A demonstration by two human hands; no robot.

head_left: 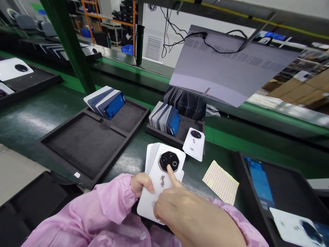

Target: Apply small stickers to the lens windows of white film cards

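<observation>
My left hand (143, 183) grips a fanned stack of white phone back covers (150, 204) by its left edge, thumb on top. The top cover carries a black octagonal camera panel (169, 161) with a metallic rim and dark printed characters below it. Reaching over from the lower right, my right hand (171, 200) rests its outstretched index fingertip on the lower part of that panel. Its other fingers are curled near the cover, and I see nothing held in them. Beyond the stack, a few more white covers (194, 144) lie at a tray's corner.
Left stands a black tray (87, 147) with covers leaning in it. Another tray (164, 137) ahead holds upright covers. A yellow sticker sheet (221, 182) lies on the green bench, beside a right-hand tray (285, 178). A grey panel (218, 68) with cables hangs above.
</observation>
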